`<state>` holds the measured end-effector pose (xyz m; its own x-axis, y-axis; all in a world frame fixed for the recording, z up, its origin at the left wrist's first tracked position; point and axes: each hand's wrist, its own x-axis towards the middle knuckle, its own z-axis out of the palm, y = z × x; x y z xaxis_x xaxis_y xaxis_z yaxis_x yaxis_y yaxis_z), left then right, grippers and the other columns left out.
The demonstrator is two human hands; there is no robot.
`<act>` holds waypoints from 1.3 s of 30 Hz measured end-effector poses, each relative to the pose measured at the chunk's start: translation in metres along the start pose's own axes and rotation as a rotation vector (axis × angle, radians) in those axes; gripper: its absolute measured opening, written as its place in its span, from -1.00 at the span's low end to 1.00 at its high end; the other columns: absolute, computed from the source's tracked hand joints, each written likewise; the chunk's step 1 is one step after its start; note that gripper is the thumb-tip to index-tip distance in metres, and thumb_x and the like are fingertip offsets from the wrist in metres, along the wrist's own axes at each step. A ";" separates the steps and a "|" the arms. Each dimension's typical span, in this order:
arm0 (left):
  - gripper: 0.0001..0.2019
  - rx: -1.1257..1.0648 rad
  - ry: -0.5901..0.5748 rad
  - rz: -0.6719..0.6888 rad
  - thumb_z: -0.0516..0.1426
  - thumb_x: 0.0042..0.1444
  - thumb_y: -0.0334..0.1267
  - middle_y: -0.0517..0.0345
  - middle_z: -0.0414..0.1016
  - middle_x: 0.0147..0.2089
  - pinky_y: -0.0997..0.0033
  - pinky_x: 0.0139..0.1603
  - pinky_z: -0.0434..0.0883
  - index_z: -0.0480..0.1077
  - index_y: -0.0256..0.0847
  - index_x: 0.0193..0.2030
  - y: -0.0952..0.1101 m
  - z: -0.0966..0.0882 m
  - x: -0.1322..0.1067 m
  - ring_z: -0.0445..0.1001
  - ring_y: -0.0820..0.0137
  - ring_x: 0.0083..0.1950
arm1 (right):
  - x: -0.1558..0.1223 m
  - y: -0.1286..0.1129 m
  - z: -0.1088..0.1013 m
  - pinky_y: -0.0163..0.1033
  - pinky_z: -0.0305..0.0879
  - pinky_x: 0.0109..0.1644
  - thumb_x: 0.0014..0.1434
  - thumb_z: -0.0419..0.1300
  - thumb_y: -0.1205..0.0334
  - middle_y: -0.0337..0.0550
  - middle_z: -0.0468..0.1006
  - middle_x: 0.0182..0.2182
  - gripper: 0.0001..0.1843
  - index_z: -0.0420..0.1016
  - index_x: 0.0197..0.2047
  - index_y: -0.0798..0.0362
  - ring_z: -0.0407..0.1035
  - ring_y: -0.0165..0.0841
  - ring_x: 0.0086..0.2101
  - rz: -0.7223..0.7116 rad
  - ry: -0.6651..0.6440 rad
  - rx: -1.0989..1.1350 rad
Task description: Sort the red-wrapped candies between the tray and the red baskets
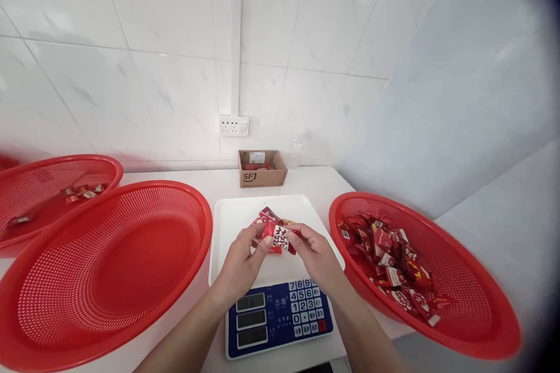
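Both my hands meet at the centre of the frame, over the white tray of the scale. My left hand and right hand are each closed to a pinch, thumb against fingertips, on opposite ends of one red-and-white sweet packet held just above the tray. A few more packets lie on the tray right behind it.

As for how far along I am, I judge it early. The heap of packets in the red basket at the right of the frame is large. Only a handful of packets lie in the far basket at the left edge, and the bigger basket at lower left shows nothing but its mesh. So most of the lot looks unhandled. The displays on the blue scale panel at bottom centre are dark to me; I cannot read a figure.

All of this stands on a white counter set into a corner of white marbled wall tiles. A small cardboard box sits at the back of the counter against the wall, above the tray in the frame, with something red inside. A white wall socket hangs just above it, under a vertical white strip.
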<state>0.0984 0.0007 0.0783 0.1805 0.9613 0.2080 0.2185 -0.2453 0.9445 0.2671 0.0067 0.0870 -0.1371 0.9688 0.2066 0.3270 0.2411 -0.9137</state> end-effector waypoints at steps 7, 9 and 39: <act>-0.69 -0.317 0.013 -0.060 0.01 0.19 0.01 0.30 0.22 -0.51 0.51 -0.44 0.22 0.25 -0.20 -0.38 0.010 0.006 -0.005 0.21 0.50 -0.47 | -0.008 -0.012 0.014 -0.31 0.22 -0.46 0.14 0.06 -0.18 -0.23 0.40 -0.53 -0.57 0.39 -0.35 0.05 0.27 -0.40 -0.51 0.086 -0.061 0.236; -0.70 -0.373 0.007 -0.057 0.01 0.20 0.00 0.31 0.23 -0.51 0.51 -0.44 0.22 0.24 -0.20 -0.39 0.011 0.006 -0.007 0.22 0.52 -0.48 | -0.011 -0.014 0.018 -0.31 0.18 -0.48 0.17 0.00 -0.21 -0.22 0.37 -0.57 -0.52 0.37 -0.44 0.06 0.24 -0.41 -0.53 0.079 -0.137 0.219; -0.62 -0.290 -0.104 -0.105 0.03 0.17 0.01 0.37 -0.01 -0.65 0.48 -0.55 -0.06 0.18 -0.18 -0.56 0.017 0.004 -0.006 -0.11 0.51 -0.57 | -0.016 -0.003 0.018 -0.32 0.15 -0.49 0.16 -0.08 -0.30 -0.22 0.36 -0.64 -0.40 0.29 -0.55 0.06 0.24 -0.43 -0.57 0.158 -0.025 0.280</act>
<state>0.1052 -0.0094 0.0923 0.2720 0.9579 0.0923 -0.0385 -0.0850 0.9956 0.2517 -0.0110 0.0800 -0.1293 0.9904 0.0489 0.0771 0.0592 -0.9953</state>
